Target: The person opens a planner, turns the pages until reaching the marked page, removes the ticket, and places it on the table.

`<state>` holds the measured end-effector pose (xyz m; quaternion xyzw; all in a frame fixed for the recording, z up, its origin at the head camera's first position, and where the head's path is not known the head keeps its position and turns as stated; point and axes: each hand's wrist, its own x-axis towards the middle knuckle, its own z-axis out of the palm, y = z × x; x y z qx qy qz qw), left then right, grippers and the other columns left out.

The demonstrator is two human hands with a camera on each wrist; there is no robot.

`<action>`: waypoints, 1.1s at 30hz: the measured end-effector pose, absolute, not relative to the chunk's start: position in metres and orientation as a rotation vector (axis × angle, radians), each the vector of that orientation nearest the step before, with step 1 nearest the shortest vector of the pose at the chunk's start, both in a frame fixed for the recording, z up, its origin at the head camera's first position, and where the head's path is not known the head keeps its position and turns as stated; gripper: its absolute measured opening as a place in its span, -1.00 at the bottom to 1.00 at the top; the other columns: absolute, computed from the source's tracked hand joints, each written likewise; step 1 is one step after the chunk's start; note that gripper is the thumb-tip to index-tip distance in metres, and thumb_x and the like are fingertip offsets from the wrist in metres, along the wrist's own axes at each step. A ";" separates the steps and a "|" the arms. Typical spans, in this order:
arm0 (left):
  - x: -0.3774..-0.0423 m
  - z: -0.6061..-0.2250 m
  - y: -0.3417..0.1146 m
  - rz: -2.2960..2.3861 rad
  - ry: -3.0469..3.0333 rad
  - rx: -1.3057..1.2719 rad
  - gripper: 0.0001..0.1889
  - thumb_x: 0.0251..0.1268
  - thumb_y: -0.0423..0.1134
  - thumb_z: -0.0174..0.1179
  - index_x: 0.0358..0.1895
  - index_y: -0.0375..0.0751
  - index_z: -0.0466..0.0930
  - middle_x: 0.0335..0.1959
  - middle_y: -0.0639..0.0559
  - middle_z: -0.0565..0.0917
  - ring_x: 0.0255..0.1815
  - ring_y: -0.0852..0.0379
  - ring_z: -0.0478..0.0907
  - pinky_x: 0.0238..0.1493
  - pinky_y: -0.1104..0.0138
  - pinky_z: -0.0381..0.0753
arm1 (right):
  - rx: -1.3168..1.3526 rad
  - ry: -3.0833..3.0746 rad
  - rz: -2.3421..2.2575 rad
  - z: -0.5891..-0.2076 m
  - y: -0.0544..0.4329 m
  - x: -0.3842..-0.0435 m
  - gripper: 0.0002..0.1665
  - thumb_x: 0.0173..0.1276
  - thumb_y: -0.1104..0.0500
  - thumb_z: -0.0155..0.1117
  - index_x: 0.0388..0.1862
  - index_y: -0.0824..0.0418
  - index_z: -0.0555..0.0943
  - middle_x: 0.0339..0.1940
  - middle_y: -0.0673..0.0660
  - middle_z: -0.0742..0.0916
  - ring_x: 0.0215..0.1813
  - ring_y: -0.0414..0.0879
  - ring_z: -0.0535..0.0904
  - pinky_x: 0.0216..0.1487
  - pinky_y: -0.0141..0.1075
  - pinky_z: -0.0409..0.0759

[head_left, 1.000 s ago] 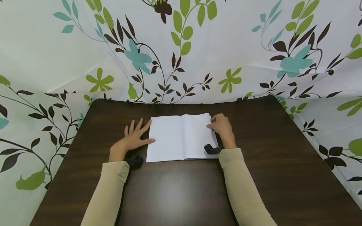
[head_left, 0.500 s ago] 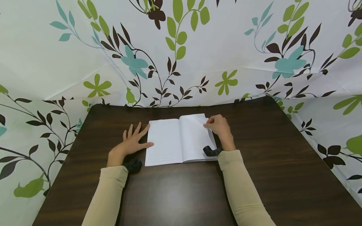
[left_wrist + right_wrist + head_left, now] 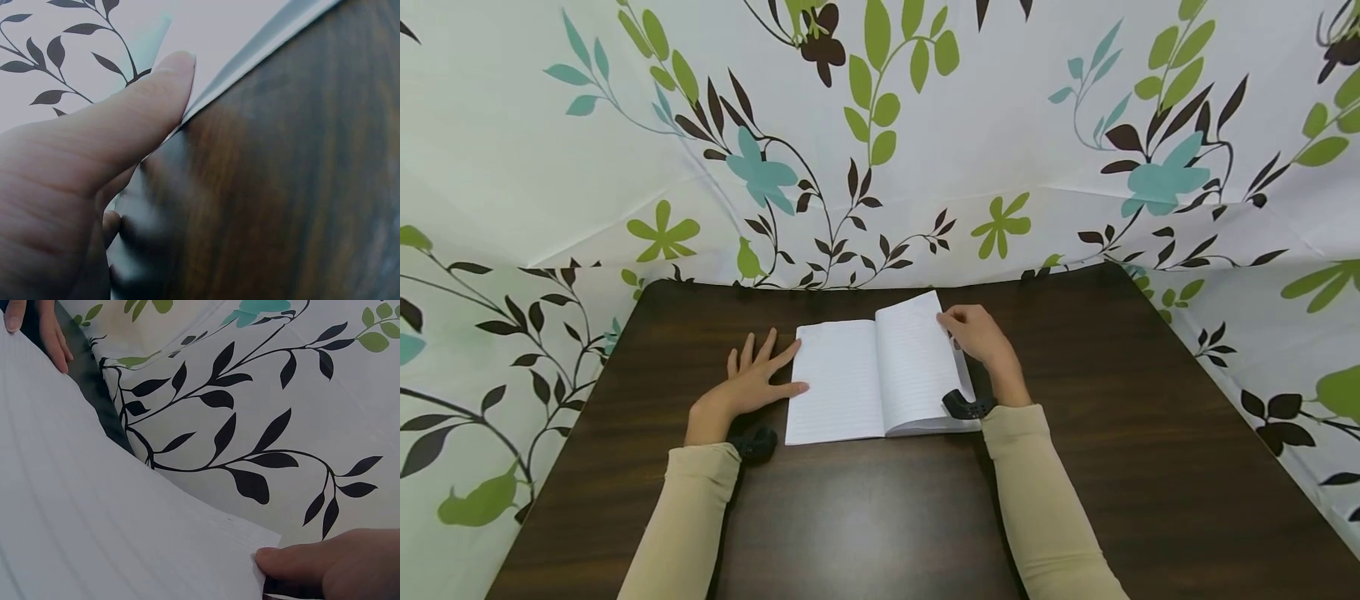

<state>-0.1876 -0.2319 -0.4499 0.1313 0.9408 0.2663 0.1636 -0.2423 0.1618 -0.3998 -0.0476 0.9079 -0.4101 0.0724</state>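
An open notebook (image 3: 838,379) with lined white pages lies on the dark wooden table. My left hand (image 3: 745,387) rests at its left edge with fingers spread, the thumb on the page margin; the left wrist view shows that thumb (image 3: 144,103) lying on the paper's edge. My right hand (image 3: 981,333) pinches the outer upper part of a right-hand page (image 3: 913,350), which is lifted and curves up off the pages under it. In the right wrist view the thumb of the right hand (image 3: 312,559) presses on the corner of that page (image 3: 125,506). The fingers beneath are mostly hidden.
The brown table (image 3: 1150,433) extends around the notebook on all sides. Behind and beside it hangs a white cloth (image 3: 970,108) printed with leaves and flowers. Black wrist cameras sit on the left wrist (image 3: 758,446) and right wrist (image 3: 966,406).
The right hand has raised the right page's outer edge and drawn it slightly leftward, so it now bends upward. The left hand stays in place on the notebook. The head view has shifted a little.
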 end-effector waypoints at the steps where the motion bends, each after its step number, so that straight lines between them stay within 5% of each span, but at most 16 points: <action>1: -0.188 -0.450 -0.232 0.760 2.683 0.374 -0.05 0.45 0.30 0.15 0.73 0.06 -0.08 0.74 -0.31 -0.39 0.68 -0.48 -0.66 0.51 -0.43 -0.66 | -0.147 2.728 -1.240 -0.400 0.162 -0.242 -0.61 0.66 0.00 0.09 -0.25 0.25 0.63 -0.54 0.02 0.55 -0.44 -0.09 0.49 -0.40 -0.30 0.41; 10: -0.183 -0.454 -0.233 0.788 2.678 0.373 -0.04 0.44 0.30 0.17 0.73 0.04 -0.07 0.74 -0.32 -0.38 0.67 -0.49 -0.65 0.51 -0.44 -0.65 | -0.192 2.567 -1.493 -0.401 0.153 -0.237 -0.58 0.66 0.00 0.08 -0.38 0.23 0.55 -0.47 0.12 0.57 -0.42 0.03 0.54 -0.45 -0.31 0.32; 19: -0.188 -0.453 -0.233 0.791 2.685 0.383 -0.05 0.44 0.32 0.15 0.73 0.09 -0.08 0.74 -0.28 -0.40 0.68 -0.46 -0.67 0.51 -0.43 -0.66 | -0.222 2.377 -1.743 -0.403 0.130 -0.238 -0.53 0.68 -0.10 0.06 -0.37 0.22 0.47 -0.46 0.06 0.46 -0.41 -0.07 0.40 -0.13 -0.10 0.54; 33: -0.193 -0.451 -0.235 0.747 2.680 0.362 -0.05 0.45 0.33 0.13 0.73 0.13 -0.11 0.75 -0.24 -0.43 0.68 -0.44 -0.68 0.53 -0.42 -0.66 | -0.165 2.153 -1.977 -0.397 0.104 -0.234 -0.63 0.68 -0.06 0.09 -0.20 0.21 0.54 -0.38 0.01 0.58 -0.48 -0.22 0.59 -0.28 -0.35 0.70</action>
